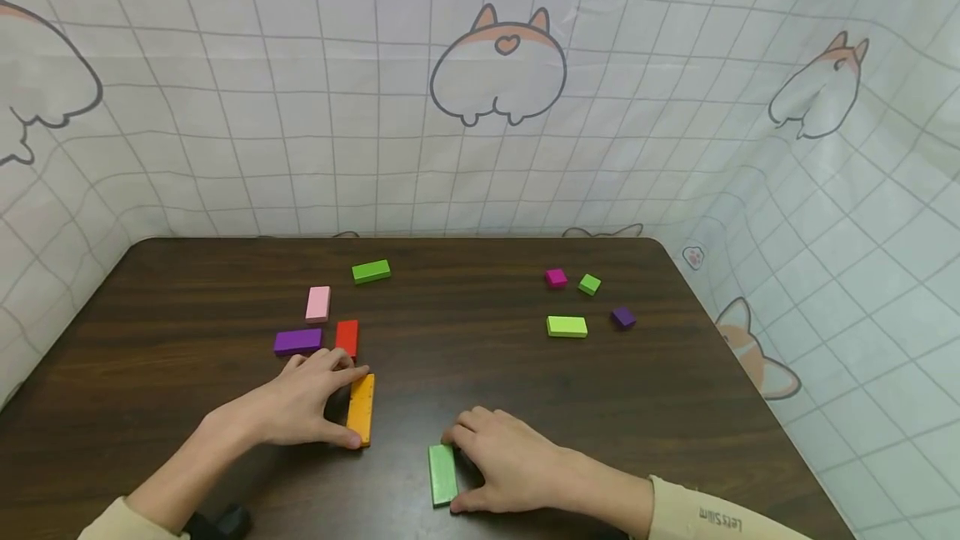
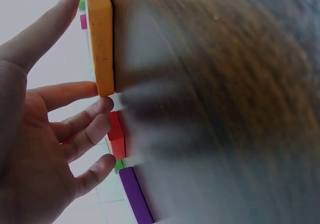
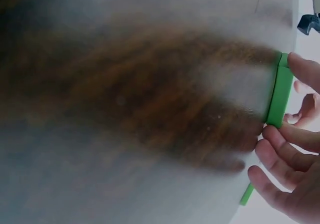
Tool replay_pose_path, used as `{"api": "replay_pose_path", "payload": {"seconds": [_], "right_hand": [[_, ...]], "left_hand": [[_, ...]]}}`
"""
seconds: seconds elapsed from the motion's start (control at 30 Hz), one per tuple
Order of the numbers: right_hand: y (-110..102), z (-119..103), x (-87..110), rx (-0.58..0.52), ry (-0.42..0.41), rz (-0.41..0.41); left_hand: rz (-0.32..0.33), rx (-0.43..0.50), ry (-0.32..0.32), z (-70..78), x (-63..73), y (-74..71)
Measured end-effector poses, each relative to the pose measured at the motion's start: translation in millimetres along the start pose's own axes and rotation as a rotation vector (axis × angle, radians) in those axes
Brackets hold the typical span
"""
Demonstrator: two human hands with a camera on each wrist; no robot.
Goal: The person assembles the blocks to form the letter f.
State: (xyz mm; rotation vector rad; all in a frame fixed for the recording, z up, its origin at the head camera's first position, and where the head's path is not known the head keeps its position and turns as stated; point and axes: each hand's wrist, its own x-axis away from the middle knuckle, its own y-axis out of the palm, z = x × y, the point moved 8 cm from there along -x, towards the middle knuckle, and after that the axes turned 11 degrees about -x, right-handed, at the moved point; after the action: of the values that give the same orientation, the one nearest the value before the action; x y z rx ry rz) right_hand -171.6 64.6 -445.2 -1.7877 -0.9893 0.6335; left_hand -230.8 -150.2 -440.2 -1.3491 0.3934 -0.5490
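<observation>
While left hand (image 1: 300, 398) pinches orange block (image 1: 361, 409) by its ends | right hand (image 1: 513, 463) likewise pinches green block (image 1: 442, 476) | careless left-hand shift could knock nearby red block (image 1: 347, 336)

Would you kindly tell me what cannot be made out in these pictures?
- Head view: the near end of the red block, hidden by the left hand.
- Head view: the full shape of the black object, cut off by the bottom edge.
- Left wrist view: much of the wood grain on the table, blurred.
- Right wrist view: the rest of the right hand, cut off by the right edge.
</observation>
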Motion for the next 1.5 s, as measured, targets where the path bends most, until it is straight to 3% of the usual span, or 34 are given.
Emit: {"api": "replay_pose_path", "payload": {"seconds": [0.3,0.8,1.27,1.5], "right_hand": [[-7,0,-2.1,0.055,-0.003,0.031],[-35,16,-23.3,0.054,0.086,0.075],[-26,37,-38.7,0.033,0.178,0.029],[-22,39,-40.1,0.033,0.186,0.017]], "left_hand": [[-0.007,0.021,0.0,0.0,2.0,1.3],[-0.033,0.031,-0.002,1.6,1.9,-0.8],[-0.055,0.033,-0.012,1.0,2.0,0.6],[-0.063,0.03,-0.016,1.8,3.3,-0.1]]}}
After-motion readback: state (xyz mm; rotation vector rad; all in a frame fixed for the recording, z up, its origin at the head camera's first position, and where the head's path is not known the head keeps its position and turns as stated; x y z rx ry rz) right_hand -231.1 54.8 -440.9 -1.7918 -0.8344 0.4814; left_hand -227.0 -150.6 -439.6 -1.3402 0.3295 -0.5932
